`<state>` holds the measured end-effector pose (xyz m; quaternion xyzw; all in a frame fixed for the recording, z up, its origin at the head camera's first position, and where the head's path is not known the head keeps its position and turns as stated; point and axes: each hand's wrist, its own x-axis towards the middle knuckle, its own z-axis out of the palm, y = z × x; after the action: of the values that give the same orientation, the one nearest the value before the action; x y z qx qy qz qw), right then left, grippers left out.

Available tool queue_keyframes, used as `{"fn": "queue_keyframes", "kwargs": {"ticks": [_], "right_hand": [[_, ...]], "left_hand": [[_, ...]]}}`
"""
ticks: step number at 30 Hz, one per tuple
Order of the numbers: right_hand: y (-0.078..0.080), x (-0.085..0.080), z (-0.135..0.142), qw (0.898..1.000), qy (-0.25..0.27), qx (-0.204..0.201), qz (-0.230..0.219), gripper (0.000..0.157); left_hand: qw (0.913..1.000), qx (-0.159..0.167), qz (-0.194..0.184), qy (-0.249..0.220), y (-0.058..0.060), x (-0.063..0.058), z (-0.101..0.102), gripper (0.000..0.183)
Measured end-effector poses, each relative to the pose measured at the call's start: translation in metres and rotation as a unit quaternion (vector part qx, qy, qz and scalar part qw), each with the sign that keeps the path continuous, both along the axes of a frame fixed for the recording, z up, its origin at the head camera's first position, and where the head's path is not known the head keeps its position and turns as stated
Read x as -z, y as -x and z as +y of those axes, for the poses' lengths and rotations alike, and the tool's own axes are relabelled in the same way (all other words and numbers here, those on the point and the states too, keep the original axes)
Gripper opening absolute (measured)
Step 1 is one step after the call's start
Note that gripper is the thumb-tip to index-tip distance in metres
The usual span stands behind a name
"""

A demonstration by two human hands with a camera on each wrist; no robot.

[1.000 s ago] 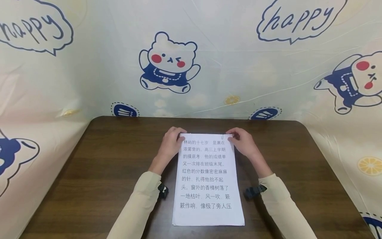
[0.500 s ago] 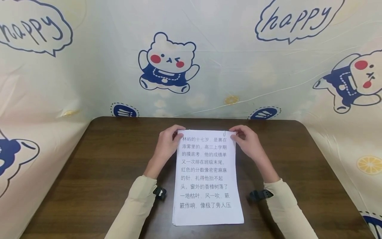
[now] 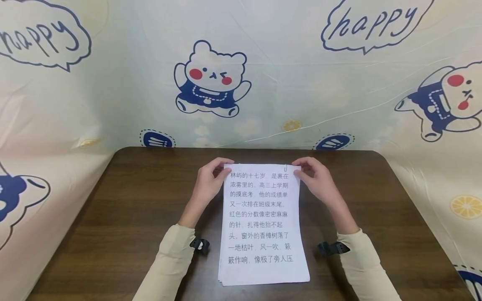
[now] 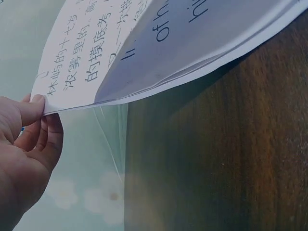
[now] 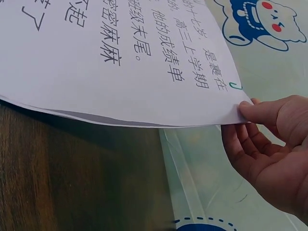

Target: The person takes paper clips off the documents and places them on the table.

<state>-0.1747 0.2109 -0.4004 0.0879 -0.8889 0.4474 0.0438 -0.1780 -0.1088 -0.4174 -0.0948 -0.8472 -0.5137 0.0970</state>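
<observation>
A stack of white paper sheets (image 3: pixel 260 217) printed with large Chinese characters stands out over the table in the head view. My left hand (image 3: pixel 211 177) pinches its far left corner, thumb on top and fingers beneath. At the far right corner my right hand (image 3: pixel 318 177) pinches the sheets the same way. Near that corner a small green paper clip (image 5: pixel 236 86) sits on the top edge. Seen from the left wrist, the sheets (image 4: pixel 72 62) bow up off the table and part slightly, and English print shows on a lower sheet.
The dark wooden table (image 3: pixel 113 234) spreads out on both sides of the paper. Behind it hangs a pale curtain (image 3: pixel 286 75) printed with bears and "happy" bubbles. A black wrist strap (image 3: pixel 200 246) sits on the left arm, another strap (image 3: pixel 333 248) on the right.
Both hands have moved slightly apart and a little farther away, raising the far edge of the paper. The near end of the paper has hardly moved.
</observation>
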Motion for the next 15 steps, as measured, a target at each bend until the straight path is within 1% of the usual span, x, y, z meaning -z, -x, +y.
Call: {"fn": "queue_keyframes", "kwargs": {"ticks": [9,15], "right_hand": [[-0.0007,-0.003,0.0035,1.0,0.003,-0.02,0.0,0.027],[-0.0005,-0.0041,0.0034,1.0,0.006,-0.025,-0.008,0.028]], "left_hand": [[0.9997,-0.006,0.012,-0.021,0.0008,0.0005,0.0023,0.022],[0.9997,-0.017,0.005,-0.018,-0.0002,0.0008,0.0032,0.021]]}}
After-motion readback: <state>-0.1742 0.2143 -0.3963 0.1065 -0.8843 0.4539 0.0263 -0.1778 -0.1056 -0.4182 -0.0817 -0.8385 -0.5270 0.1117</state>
